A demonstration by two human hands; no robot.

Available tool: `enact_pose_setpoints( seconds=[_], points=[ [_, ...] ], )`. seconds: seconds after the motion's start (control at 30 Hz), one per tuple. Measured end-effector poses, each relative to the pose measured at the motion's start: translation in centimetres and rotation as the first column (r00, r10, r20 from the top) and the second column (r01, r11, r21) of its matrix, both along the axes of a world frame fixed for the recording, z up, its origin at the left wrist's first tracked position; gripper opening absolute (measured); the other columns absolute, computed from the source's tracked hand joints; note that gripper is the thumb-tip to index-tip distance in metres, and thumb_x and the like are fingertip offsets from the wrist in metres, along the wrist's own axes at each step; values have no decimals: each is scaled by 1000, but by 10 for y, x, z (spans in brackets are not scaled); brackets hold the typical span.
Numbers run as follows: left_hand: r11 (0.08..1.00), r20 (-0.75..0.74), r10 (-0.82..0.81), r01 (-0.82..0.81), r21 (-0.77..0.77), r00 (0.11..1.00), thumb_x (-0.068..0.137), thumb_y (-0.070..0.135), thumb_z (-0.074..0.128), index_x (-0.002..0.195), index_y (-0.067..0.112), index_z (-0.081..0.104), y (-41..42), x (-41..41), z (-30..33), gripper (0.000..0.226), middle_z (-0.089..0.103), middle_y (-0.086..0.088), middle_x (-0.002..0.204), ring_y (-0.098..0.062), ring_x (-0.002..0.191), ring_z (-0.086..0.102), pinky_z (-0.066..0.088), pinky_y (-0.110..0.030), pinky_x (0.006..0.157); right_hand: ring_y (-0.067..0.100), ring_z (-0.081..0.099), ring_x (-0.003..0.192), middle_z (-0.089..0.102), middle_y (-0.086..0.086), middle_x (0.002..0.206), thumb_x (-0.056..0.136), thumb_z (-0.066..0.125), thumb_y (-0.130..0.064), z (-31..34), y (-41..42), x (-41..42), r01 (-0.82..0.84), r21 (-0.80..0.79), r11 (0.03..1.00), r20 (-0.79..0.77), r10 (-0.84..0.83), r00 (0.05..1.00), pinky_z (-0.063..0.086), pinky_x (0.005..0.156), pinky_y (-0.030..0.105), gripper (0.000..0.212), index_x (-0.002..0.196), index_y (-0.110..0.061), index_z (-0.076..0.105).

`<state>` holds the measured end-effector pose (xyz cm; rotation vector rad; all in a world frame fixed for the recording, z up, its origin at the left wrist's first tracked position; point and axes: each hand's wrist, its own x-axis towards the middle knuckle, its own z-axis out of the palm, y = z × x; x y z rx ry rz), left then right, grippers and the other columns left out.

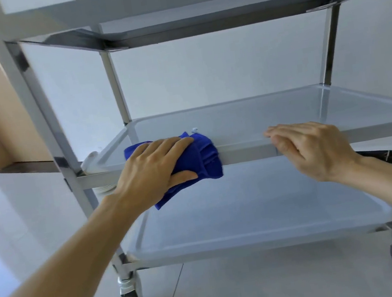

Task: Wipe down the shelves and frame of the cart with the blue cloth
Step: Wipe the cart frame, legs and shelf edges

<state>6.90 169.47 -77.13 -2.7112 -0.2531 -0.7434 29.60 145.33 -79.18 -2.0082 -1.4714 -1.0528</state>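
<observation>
While your left hand (157, 167) presses the blue cloth (204, 157) over the front lip of the middle shelf (241, 121), fingers spread on top and thumb tucked beneath, your right hand (309, 146) rests just along the same edge, holding nothing, fingers loosely curled on the rim. No writing can be read on the cart (39, 108); the shelf surface behind both hands lies open to the back rim.

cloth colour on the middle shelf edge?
Solid deep blue cloth, no pattern, under the left hand. Head view, the only one, shows it clearly.
</observation>
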Motion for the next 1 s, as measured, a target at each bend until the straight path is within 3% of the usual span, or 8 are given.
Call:
enact_pose_setpoints(
  seconds=[0.13, 0.27, 0.4, 0.53, 0.6, 0.73, 0.83, 1.0],
  points=[
    [993, 7, 119, -118, -17, 993, 92, 71, 32, 139, 25, 47, 43, -51, 1, 68, 59, 8, 135, -20, 117, 60, 47, -38, 95, 24, 73, 106, 76, 4, 113, 102, 37, -35, -3, -8, 11, 0, 46, 999, 53, -2, 999, 60, 78, 42, 45, 109, -13, 76],
    [989, 1, 147, -147, -28, 989, 87, 76, 32, 138, 23, 49, 48, -62, 1, 75, 58, 5, 136, -24, 120, 57, 41, -42, 104, 27, 75, 97, 78, 5, 106, 99, 42, -36, -3, -15, 9, 18, 76, 997, 74, -24, 997, 58, 73, 40, 44, 103, -11, 78],
    [986, 34, 149, -146, -79, 988, 83, 79, 30, 136, 24, 50, 24, -38, 0, 79, 61, 5, 133, -24, 120, 57, 40, -44, 102, 33, 67, 66, 69, 4, 67, 100, 33, -46, 5, -9, 4, 128, 73, 989, -30, -126, 992, 43, 59, 31, 57, 73, -12, 69],
    [995, 46, 92, -89, -52, 995, 80, 78, 46, 140, 26, 45, -6, -5, -6, 79, 56, 9, 137, -23, 123, 52, 36, -43, 103, 34, 60, 71, 63, 4, 66, 101, 39, -35, 21, 17, -15, 116, 40, 992, -46, -114, 992, 46, 70, 38, 45, 72, -11, 63],
    [997, 33, 80, -80, -21, 996, 82, 73, 52, 142, 27, 41, -17, 9, -9, 77, 51, 10, 142, -23, 126, 49, 33, -42, 104, 32, 57, 74, 62, 1, 70, 103, 46, -25, 26, 35, -29, 49, -5, 999, -61, -49, 997, 44, 72, 37, 33, 75, -13, 60],
    [999, 37, 35, -36, 27, 999, 89, 61, 56, 144, 27, 39, -11, 12, -5, 67, 51, 9, 142, -23, 126, 49, 35, -41, 105, 25, 47, 75, 53, -7, 72, 105, 36, -31, 33, 70, -45, -36, -124, 992, -189, 12, 982, 32, 65, 34, 31, 79, -19, 48],
    [997, 55, -64, 63, 35, 996, 89, 48, 65, 142, 22, 46, 4, -8, -5, 63, 56, 4, 138, -24, 123, 53, 42, -43, 102, 28, 55, 79, 61, -5, 79, 104, 29, -41, 26, 77, -45, -35, -207, 978, -237, -15, 971, 42, 66, 35, 38, 88, -20, 56],
    [979, 163, -172, 186, -77, 972, 94, 23, 61, 133, 13, 57, 38, -60, -7, 40, 62, 1, 129, -22, 116, 58, 44, -38, 101, 30, 54, 64, 55, -3, 63, 104, 37, -42, 13, 74, -38, -8, -99, 995, -169, -9, 986, 36, 55, 32, 40, 76, -17, 48]
  ],
)
